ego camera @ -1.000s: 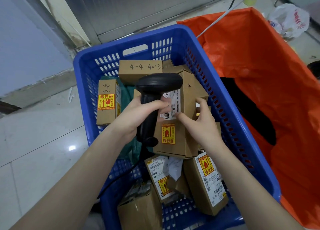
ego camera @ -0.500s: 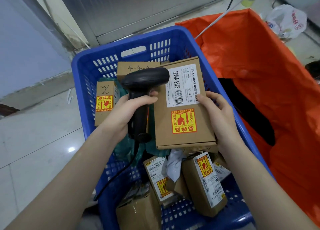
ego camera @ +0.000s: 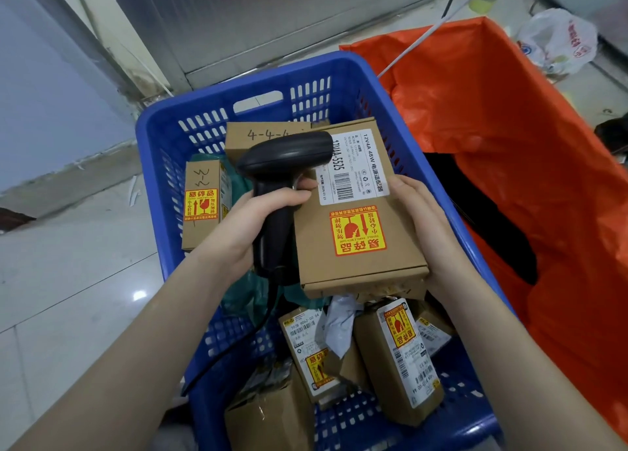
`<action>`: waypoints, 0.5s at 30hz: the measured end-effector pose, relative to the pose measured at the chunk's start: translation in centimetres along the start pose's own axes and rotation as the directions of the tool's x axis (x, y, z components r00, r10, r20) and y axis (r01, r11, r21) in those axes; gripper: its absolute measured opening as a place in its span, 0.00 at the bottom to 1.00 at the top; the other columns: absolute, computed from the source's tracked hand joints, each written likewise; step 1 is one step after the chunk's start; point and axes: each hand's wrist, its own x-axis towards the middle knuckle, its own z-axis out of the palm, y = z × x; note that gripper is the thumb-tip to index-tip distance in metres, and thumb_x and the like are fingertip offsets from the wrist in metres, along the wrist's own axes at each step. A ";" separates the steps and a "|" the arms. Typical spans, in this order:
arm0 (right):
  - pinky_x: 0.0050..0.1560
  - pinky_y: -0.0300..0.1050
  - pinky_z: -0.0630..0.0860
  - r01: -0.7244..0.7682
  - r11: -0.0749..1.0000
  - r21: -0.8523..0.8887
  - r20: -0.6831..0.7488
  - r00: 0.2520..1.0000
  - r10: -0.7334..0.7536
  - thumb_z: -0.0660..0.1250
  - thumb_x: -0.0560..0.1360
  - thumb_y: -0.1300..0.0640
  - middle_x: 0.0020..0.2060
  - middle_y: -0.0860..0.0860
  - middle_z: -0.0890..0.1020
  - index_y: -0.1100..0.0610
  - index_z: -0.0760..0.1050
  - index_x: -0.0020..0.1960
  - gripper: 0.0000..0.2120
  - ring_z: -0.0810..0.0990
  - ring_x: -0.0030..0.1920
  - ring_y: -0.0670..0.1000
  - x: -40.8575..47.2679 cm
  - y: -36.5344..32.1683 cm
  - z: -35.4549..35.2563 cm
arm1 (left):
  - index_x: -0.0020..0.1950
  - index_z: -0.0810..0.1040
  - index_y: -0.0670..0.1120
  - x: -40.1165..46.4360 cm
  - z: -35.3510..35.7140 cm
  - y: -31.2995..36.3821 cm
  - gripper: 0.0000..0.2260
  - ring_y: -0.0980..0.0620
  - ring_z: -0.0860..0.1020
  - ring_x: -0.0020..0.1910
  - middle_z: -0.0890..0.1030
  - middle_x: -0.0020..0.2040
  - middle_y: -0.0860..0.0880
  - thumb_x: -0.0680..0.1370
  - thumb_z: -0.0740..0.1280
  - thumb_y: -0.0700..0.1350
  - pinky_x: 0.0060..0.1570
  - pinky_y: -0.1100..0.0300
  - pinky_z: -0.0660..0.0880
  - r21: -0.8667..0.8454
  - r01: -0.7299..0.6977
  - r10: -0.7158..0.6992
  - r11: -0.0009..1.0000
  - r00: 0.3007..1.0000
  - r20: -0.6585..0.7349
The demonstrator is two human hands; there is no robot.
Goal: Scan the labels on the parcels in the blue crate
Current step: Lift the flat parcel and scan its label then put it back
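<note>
A blue slotted crate (ego camera: 163, 137) holds several brown cardboard parcels. My right hand (ego camera: 419, 222) grips a flat cardboard parcel (ego camera: 356, 263) by its right edge, above the crate, its face up. That face carries a white barcode label (ego camera: 353, 175) and a yellow-red fragile sticker (ego camera: 357, 231). My left hand (ego camera: 248, 229) is shut on the handle of a black barcode scanner (ego camera: 282, 165). The scanner's head hangs over the label's left edge. Its black cable (ego camera: 238, 341) runs down over the crate's left wall.
More parcels lie in the crate: an upright box (ego camera: 200, 209) at the left, one marked in pen (ego camera: 258, 141) at the back, several labelled ones (ego camera: 404, 358) at the front. An orange bag-lined bin (ego camera: 509, 144) stands right of the crate. Tiled floor (ego camera: 68, 280) lies left.
My right hand turned the parcel face up and lifted it, so its white label now shows fully. My left hand brought the scanner slightly left, its head over the label's edge.
</note>
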 end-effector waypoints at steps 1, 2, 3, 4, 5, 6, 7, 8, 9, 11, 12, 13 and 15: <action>0.50 0.50 0.80 -0.005 1.000 -0.008 0.016 1.000 0.005 0.65 0.72 0.41 0.56 0.50 0.81 0.45 0.70 0.64 0.22 0.83 0.50 0.49 0.1 0.1 0.0 | 0.51 0.83 0.50 0.0 0.0 -0.1 0.08 0.51 0.84 0.50 0.86 0.50 0.50 0.74 0.68 0.43 0.50 0.55 0.79 0.001 -0.011 0.011 1.000 1.000 -0.015; 0.53 0.52 0.79 -0.006 1.000 -0.011 0.026 1.000 0.006 0.66 0.72 0.40 0.58 0.50 0.80 0.44 0.68 0.66 0.24 0.83 0.51 0.50 0.1 0.1 -0.1 | 0.50 0.83 0.50 0.1 0.0 -0.1 0.07 0.51 0.83 0.50 0.86 0.49 0.51 0.74 0.68 0.43 0.51 0.55 0.79 0.005 -0.027 0.028 1.000 0.999 -0.034; 0.54 0.53 0.79 0.001 1.000 -0.014 0.035 0.999 -0.001 0.67 0.71 0.40 0.58 0.50 0.79 0.43 0.66 0.67 0.27 0.82 0.53 0.51 0.0 0.2 -0.1 | 0.48 0.83 0.50 0.1 0.0 -0.1 0.06 0.51 0.83 0.50 0.86 0.48 0.51 0.74 0.68 0.43 0.51 0.54 0.79 0.007 -0.045 0.046 0.999 0.997 -0.057; 0.57 0.55 0.77 0.015 1.000 -0.022 0.046 0.999 -0.014 0.69 0.69 0.41 0.57 0.48 0.79 0.41 0.64 0.68 0.30 0.81 0.55 0.52 0.0 0.1 -0.1 | 0.47 0.83 0.50 0.2 -0.1 -0.2 0.05 0.51 0.83 0.50 0.85 0.48 0.51 0.74 0.68 0.43 0.51 0.54 0.79 0.000 -0.060 0.060 0.998 0.995 -0.085; 0.61 0.57 0.74 0.032 0.999 -0.029 0.059 0.998 -0.031 0.71 0.66 0.41 0.57 0.47 0.78 0.40 0.63 0.68 0.33 0.80 0.57 0.53 -0.1 0.2 -0.1 | 0.46 0.82 0.50 0.3 -0.1 -0.2 0.05 0.50 0.83 0.50 0.85 0.47 0.51 0.73 0.69 0.43 0.51 0.53 0.79 -0.011 -0.072 0.070 0.997 0.991 -0.115; 0.64 0.58 0.71 0.048 0.999 -0.021 0.069 0.997 -0.047 0.73 0.63 0.41 0.57 0.47 0.78 0.40 0.63 0.69 0.36 0.78 0.60 0.54 -0.1 0.1 0.0 | 0.46 0.82 0.50 0.4 -0.2 -0.2 0.04 0.50 0.82 0.50 0.85 0.48 0.50 0.73 0.69 0.43 0.52 0.52 0.78 -0.028 -0.080 0.075 0.996 0.986 -0.146; 0.64 0.58 0.70 0.059 0.998 0.011 0.074 0.995 -0.060 0.74 0.61 0.43 0.58 0.49 0.78 0.40 0.63 0.69 0.39 0.78 0.60 0.54 0.0 0.2 0.0 | 0.47 0.82 0.50 0.5 -0.3 -0.2 0.05 0.49 0.82 0.50 0.85 0.48 0.50 0.72 0.70 0.43 0.52 0.51 0.78 -0.047 -0.088 0.078 0.995 0.981 -0.175; 0.62 0.55 0.72 0.064 0.996 0.059 0.077 0.995 -0.068 0.75 0.61 0.45 0.58 0.51 0.79 0.42 0.63 0.69 0.40 0.79 0.59 0.53 0.0 0.2 0.1 | 0.48 0.81 0.49 0.6 -0.4 -0.2 0.06 0.49 0.82 0.50 0.85 0.48 0.49 0.72 0.70 0.43 0.51 0.51 0.78 -0.067 -0.095 0.080 0.993 0.976 -0.200; 0.57 0.52 0.74 0.063 0.992 0.109 0.080 0.994 -0.072 0.75 0.61 0.48 0.58 0.52 0.79 0.43 0.63 0.70 0.39 0.80 0.56 0.52 0.1 0.2 0.1 | 0.48 0.80 0.49 0.7 -0.5 -0.2 0.06 0.49 0.82 0.49 0.84 0.48 0.49 0.72 0.70 0.43 0.49 0.52 0.78 -0.081 -0.105 0.085 0.991 0.972 -0.217; 0.50 0.49 0.76 0.057 0.978 0.199 0.086 0.993 -0.075 0.73 0.63 0.53 0.55 0.52 0.80 0.46 0.63 0.70 0.38 0.81 0.51 0.51 0.1 0.1 0.2 | 0.47 0.79 0.49 0.7 -0.7 -0.2 0.05 0.50 0.83 0.47 0.84 0.47 0.49 0.72 0.70 0.43 0.46 0.54 0.78 -0.100 -0.130 0.104 0.986 0.966 -0.235; 0.49 0.48 0.77 0.053 0.967 0.249 0.091 0.993 -0.078 0.73 0.64 0.55 0.55 0.52 0.80 0.48 0.63 0.70 0.37 0.82 0.50 0.51 0.1 0.0 0.3 | 0.46 0.79 0.49 0.8 -0.7 -0.1 0.05 0.50 0.82 0.47 0.84 0.47 0.49 0.72 0.70 0.43 0.44 0.55 0.78 -0.106 -0.145 0.116 0.984 0.963 -0.243; 0.49 0.48 0.78 0.050 0.952 0.303 0.090 0.993 -0.080 0.75 0.63 0.57 0.56 0.52 0.79 0.49 0.63 0.70 0.38 0.82 0.48 0.50 0.1 -0.1 0.3 | 0.46 0.78 0.49 0.8 -0.8 -0.1 0.04 0.51 0.82 0.47 0.84 0.47 0.49 0.72 0.70 0.43 0.44 0.56 0.77 -0.111 -0.158 0.127 0.981 0.960 -0.250; 0.48 0.46 0.79 0.038 0.921 0.388 0.093 0.992 -0.080 0.72 0.63 0.55 0.58 0.52 0.77 0.50 0.63 0.70 0.37 0.82 0.48 0.49 -0.1 -0.2 0.5 | 0.45 0.78 0.49 0.8 -0.8 0.0 0.04 0.51 0.82 0.47 0.83 0.47 0.49 0.72 0.70 0.43 0.44 0.55 0.77 -0.123 -0.176 0.139 0.977 0.955 -0.263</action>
